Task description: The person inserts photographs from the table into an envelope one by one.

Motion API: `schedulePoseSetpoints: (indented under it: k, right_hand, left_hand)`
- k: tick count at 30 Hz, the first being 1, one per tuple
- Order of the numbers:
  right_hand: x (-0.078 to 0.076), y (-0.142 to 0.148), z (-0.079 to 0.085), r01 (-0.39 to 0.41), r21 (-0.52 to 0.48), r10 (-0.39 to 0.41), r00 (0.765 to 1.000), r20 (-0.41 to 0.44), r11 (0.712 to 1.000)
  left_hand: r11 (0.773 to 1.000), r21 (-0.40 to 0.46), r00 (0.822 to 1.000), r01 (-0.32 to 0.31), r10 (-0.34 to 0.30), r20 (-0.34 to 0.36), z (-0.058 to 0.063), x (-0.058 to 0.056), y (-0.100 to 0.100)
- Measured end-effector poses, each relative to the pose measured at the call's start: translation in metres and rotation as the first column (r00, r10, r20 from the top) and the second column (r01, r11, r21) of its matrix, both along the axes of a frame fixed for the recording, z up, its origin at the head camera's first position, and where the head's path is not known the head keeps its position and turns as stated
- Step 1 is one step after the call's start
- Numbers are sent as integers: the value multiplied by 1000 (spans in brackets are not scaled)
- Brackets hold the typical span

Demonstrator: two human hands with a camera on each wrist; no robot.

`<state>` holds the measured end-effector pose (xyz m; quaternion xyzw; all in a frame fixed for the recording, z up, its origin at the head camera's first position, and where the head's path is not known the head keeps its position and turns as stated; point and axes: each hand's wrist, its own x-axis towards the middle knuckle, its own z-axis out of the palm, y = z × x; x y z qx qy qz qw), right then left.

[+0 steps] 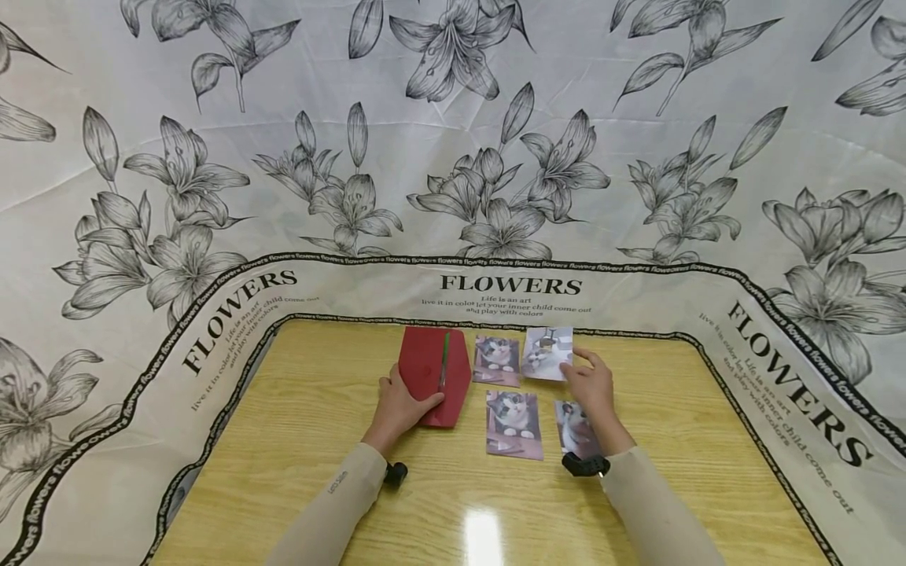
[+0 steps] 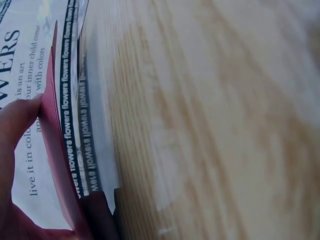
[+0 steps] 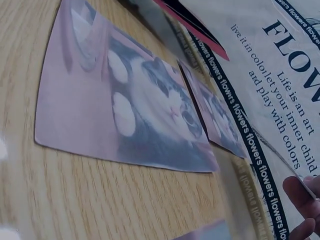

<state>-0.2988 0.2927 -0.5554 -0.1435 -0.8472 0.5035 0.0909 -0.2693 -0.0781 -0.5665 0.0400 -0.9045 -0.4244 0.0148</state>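
Note:
My left hand [image 1: 399, 407] grips a red envelope [image 1: 423, 365] by its lower edge, thumb on the near face. A narrow green strip [image 1: 444, 360] shows along the envelope's opening. In the left wrist view the envelope [image 2: 59, 172] stands tilted up from the table, seen nearly edge-on. At the right, my right hand [image 1: 594, 389] pinches the lower right corner of a pale photo card [image 1: 543, 350]. That card appears as a thin edge in the right wrist view, between thumb and fingertips [image 3: 298, 196].
Two cat photo cards, one at the back [image 1: 497, 360] and one nearer [image 1: 513, 423], lie between the hands. Another cat card [image 1: 575, 428] lies partly under my right wrist. The wooden table [image 1: 297, 472] ends at a flower-printed cloth [image 1: 510, 181] behind and at both sides.

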Motion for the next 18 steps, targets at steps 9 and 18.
schedulePoseSetpoints:
  k: [9,18]
  right_hand:
    - [9,-25,11,-65,-127,60,997,-39,990]
    - [13,-50,10,-137,-134,127,989,-77,981]
  left_hand:
    - [1000,-3,1000,0,0,5,-1,-1,0]
    - [1000,-24,1000,3,-3,13,-2,-1,1]
